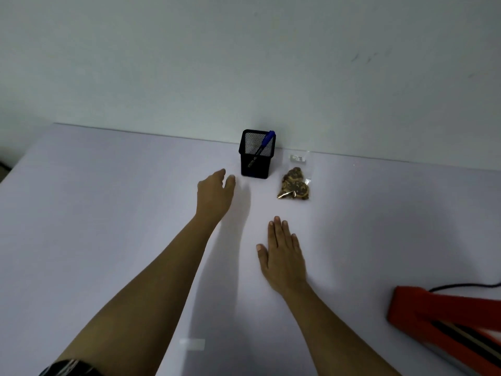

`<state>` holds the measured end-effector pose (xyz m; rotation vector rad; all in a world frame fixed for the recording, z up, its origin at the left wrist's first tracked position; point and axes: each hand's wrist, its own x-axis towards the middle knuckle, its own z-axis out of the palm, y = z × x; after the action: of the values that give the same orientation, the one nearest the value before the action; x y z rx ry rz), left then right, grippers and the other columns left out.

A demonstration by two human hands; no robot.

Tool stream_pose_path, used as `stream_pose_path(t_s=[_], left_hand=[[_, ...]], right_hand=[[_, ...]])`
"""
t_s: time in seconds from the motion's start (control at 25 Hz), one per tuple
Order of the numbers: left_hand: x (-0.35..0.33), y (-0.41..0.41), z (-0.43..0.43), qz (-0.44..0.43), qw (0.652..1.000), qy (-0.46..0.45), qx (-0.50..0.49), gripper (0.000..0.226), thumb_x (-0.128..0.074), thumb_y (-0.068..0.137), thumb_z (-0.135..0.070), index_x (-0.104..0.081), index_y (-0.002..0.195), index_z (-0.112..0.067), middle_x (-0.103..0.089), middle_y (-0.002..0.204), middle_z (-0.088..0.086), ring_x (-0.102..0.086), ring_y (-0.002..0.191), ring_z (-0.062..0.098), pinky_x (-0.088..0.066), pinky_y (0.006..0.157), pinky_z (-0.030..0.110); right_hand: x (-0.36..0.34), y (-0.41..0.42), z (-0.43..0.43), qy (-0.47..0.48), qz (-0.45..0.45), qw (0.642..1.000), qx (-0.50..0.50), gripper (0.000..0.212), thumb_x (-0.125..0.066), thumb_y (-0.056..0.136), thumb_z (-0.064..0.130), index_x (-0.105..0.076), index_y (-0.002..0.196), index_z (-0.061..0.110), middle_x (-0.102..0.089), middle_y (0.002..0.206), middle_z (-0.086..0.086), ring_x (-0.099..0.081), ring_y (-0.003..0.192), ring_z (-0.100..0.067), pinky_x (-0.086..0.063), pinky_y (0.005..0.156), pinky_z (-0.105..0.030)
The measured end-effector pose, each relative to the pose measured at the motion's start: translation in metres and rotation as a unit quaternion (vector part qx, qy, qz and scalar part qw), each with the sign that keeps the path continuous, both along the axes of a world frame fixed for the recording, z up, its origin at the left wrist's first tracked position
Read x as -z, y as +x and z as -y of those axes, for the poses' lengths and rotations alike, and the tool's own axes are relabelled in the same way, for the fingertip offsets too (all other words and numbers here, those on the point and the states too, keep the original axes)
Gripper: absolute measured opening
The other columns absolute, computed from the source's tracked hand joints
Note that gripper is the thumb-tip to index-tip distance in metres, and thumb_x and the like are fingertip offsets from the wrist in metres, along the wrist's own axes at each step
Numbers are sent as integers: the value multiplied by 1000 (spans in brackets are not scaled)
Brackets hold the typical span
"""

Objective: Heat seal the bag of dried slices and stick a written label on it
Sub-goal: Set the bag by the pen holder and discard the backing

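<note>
- Bag of dried slices: lying flat on the surface, just right of the mesh holder and near the wall; a pale strip is showing at its top, too small to read.
- Risk, judged: slices sliding toward the mouth while the bag is being carried would be fouling the seal line.
- Risk, judged: the left hand is hovering close by the light holder; a knock would be tipping it and the pen over.
- Risk, judged: the sealer is sitting well apart from the bag at the near right, its cord liable to snag.
- Left fingers: loosely extended, gripping nothing; the bag is lying past the holder from them, apart.
- Right hand: resting flat on the surface, fingers straight, holding nothing; the bag is lying ahead of the fingertips, apart, slightly rightward.
</note>
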<state>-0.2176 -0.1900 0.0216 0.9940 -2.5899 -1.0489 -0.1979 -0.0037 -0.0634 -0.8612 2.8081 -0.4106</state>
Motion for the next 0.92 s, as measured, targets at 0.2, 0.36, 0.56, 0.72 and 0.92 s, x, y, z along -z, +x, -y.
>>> stream_pose_path(t_s=[0.2,0.36,0.56,0.72,0.92], left_hand=[[18,106,-35,35,998,16,59,40,-43,98,-22,-49,131,-2,-62,124,18,-58,114,31,-40,98,32],[31,190,-48,33,995,-17,93,32,-45,96,-14,-57,121,1,-68,109,20,-64,100,34,-45,86,31],[42,269,-50,10,982,-62,177,33,-48,92,-16,-58,120,-3,-70,105,14,-65,94,30,-45,82,27],[62,306,-49,37,964,-136,225,41,-47,88,-29,-62,117,-5,-65,118,13,-60,107,30,-46,93,33],[67,298,-47,-22,954,-203,218,13,-73,76,-14,-73,88,-8,-68,82,7,-61,71,25,-47,67,23]], right_hand=[[-7,64,-4,-2,24,1000,-20,82,10,86,56,-16,144,4,-14,155,-13,-10,144,-28,-6,113,-39],[-7,123,-10,0,36,999,-27,69,-8,90,44,-20,144,3,-16,155,-13,-13,144,-29,-10,114,-41],[-6,177,-16,3,24,999,-25,68,-7,92,45,-21,144,3,-19,154,-13,-14,143,-29,-8,112,-40],[-3,196,-17,4,23,999,-21,86,23,81,55,-9,145,7,-7,156,-9,-2,144,-23,0,112,-36],[0,197,-15,21,9,1000,-13,68,-3,90,43,-14,145,6,-13,156,-10,-10,144,-25,-4,112,-37]])
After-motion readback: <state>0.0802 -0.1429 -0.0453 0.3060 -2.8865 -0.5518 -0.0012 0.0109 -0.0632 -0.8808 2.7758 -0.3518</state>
